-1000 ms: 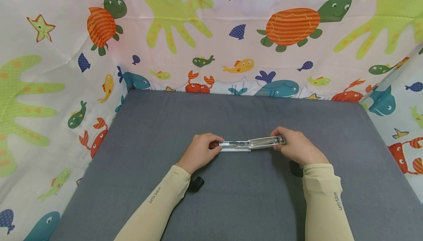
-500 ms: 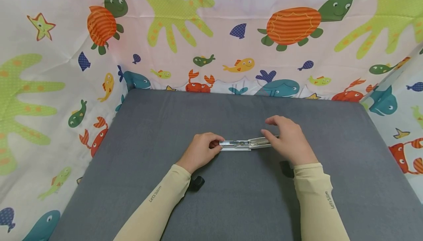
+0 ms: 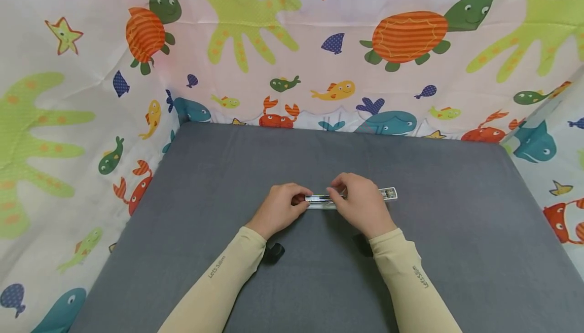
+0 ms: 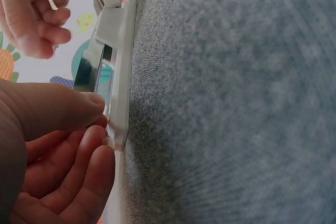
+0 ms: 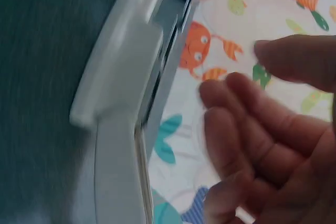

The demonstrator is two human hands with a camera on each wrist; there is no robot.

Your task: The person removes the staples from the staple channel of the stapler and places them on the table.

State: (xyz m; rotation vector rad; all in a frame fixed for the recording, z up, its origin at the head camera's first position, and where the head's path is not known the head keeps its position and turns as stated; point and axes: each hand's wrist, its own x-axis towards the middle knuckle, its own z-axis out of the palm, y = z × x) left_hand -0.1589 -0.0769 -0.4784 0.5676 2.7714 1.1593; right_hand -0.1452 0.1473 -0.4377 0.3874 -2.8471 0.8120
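Note:
A white stapler (image 3: 390, 193) lies opened out on the grey table, its cover folded back to the right. Its base (image 4: 121, 77) and metal magazine show in the left wrist view. At the stapler's left end, my left hand (image 3: 280, 209) pinches it between thumb and fingers. Above the stapler's middle hovers my right hand (image 3: 365, 209), hiding the hinge area from the head camera. In the right wrist view, the loosely bent fingers (image 5: 273, 129) of that hand stand apart from the stapler (image 5: 121, 72) and hold nothing.
Grey cloth covers the table (image 3: 228, 171). Behind it and at both sides hangs a white curtain (image 3: 292, 44) printed with sea animals. A small black device (image 3: 274, 253) sits under the left wrist, another (image 3: 362, 245) under the right.
My right hand has let go of the stapler's folded-back cover at the right end, lifted, and moved left over the stapler's middle. The left hand keeps its hold.

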